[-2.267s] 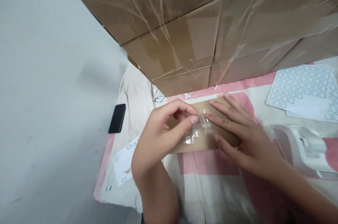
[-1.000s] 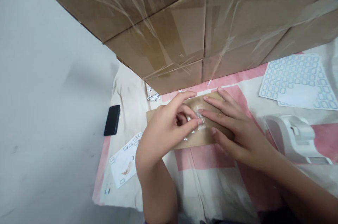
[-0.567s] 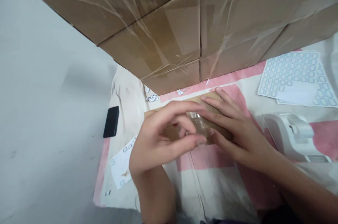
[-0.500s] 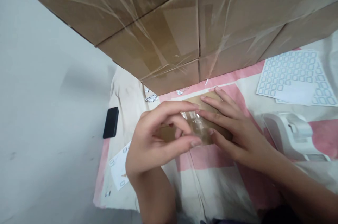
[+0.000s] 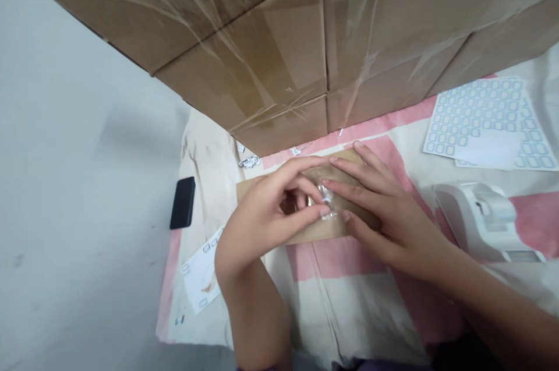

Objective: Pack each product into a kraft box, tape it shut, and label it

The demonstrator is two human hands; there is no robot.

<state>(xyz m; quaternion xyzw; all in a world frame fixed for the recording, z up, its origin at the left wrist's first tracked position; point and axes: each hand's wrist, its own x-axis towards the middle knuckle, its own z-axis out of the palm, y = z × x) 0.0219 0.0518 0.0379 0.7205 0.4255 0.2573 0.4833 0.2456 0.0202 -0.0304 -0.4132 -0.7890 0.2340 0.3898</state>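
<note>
A flat brown cardboard piece [image 5: 305, 237] lies on the cloth beneath both hands. On it is a crinkled, shiny piece of clear plastic [image 5: 328, 214]; whether it is tape or a small bag I cannot tell. My left hand [image 5: 271, 202] has its thumb and a bent finger closed on the plastic's left side, its index finger reaching across toward the right hand. Spread over the right part of the cardboard, my right hand [image 5: 384, 214] rests with fingers stretched out, one fingertip touching the plastic's edge. The left palm hides part of the cardboard.
Taped cardboard boxes [image 5: 279, 68] rise like a wall at the back. A white tape dispenser [image 5: 484, 219] stands to the right, below sticker sheets [image 5: 476, 120]. At left lie a black phone [image 5: 182, 203], a printed paper [image 5: 203, 275] and crumpled foil [image 5: 250, 161].
My left thumb and finger have come together over the clear plastic, where they were apart before. The left hand has turned slightly, baring more cardboard. My right hand stays nearly still.
</note>
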